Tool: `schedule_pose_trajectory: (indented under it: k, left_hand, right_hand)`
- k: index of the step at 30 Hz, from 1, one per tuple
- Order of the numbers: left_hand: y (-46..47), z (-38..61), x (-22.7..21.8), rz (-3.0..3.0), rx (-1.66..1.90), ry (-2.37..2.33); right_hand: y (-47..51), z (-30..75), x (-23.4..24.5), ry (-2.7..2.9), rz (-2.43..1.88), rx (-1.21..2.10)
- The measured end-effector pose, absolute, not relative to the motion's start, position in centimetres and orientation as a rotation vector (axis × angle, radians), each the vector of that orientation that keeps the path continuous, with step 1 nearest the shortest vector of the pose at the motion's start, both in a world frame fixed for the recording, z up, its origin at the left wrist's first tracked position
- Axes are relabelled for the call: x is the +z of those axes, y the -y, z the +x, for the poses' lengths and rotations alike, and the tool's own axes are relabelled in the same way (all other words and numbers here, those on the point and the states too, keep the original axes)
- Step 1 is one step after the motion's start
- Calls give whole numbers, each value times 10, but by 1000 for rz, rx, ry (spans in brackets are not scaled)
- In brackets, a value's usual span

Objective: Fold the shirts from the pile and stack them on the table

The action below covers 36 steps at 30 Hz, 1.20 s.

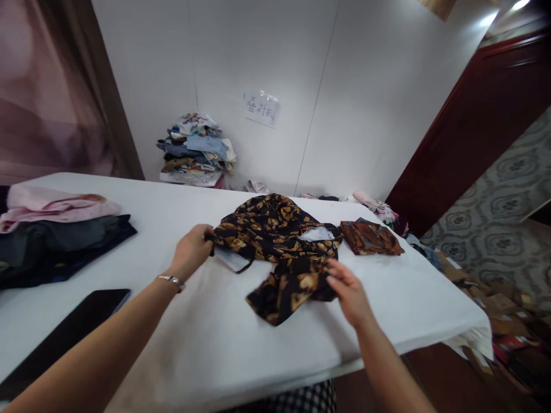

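A black shirt with a gold-brown leaf-like print (269, 229) lies crumpled on the white-covered table (193, 338). My left hand (193, 246), with a metal bracelet on its wrist, is closed on the shirt's left edge, and a dark strip of cloth hangs near there. One sleeve-like part of the shirt reaches toward me. At the right side of that part is my right hand (348, 289), fingers apart and slightly blurred. Its fingertips are at the cloth's edge; whether they press on it I cannot make out.
A folded brown patterned garment (372, 236) lies right of the shirt. Pink cloth (55, 205) and dark garments (60, 246) are piled at the left, behind a black flat object (73, 327). A tall clothes stack (198, 149) stands by the wall. Boxes (495, 304) sit beyond the right edge.
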State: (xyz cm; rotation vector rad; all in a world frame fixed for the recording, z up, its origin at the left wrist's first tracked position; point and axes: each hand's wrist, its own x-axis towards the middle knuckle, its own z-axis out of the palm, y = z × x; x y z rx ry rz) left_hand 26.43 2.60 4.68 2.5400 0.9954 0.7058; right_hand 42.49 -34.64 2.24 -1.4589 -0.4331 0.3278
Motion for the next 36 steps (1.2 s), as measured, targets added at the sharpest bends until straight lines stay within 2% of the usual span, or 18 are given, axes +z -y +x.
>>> schedule_pose_trajectory:
  k: [2, 4, 8, 11, 15, 18, 20, 23, 25, 28, 32, 36]
  left_hand:
    - [-26, 245, 57, 2615, 916, -881]
    - [-23, 225, 56, 2750, 967, -703]
    - [-14, 197, 24, 2908, 703, -430]
    - [-9, 189, -1, 2945, 599, -428]
    - [-3, 196, -4, 2989, 425, -511]
    - [8, 202, 6, 3021, 389, -387]
    - [21, 200, 12, 3023, 418, -207]
    - [45, 187, 14, 2939, 354, 48]
    - [55, 179, 14, 2841, 220, 116]
    - [52, 179, 22, 2637, 74, -40]
    - [9, 209, 37, 2488, 282, -634]
    - [-45, 257, 34, 2438, 356, -1166]
  right_hand:
    - [371, 444, 39, 304, -1297, 191]
    - [393, 462, 43, 177, -1249, 130]
    - [411, 490, 27, -25, -1323, 209]
    - [404, 505, 31, -19, -1311, 196]
    - [388, 531, 74, 106, -1169, -67]
    - [382, 556, 97, 203, -1028, -334]
    - [382, 571, 95, 229, -1102, -298]
    - [389, 590, 69, 182, -1443, -140]
    - [396, 600, 48, 155, -1687, -198]
    - [400, 611, 26, 255, -2069, -307]
    - [374, 616, 18, 469, -2310, -338]
    - [332, 615, 17, 557, -2616, -163]
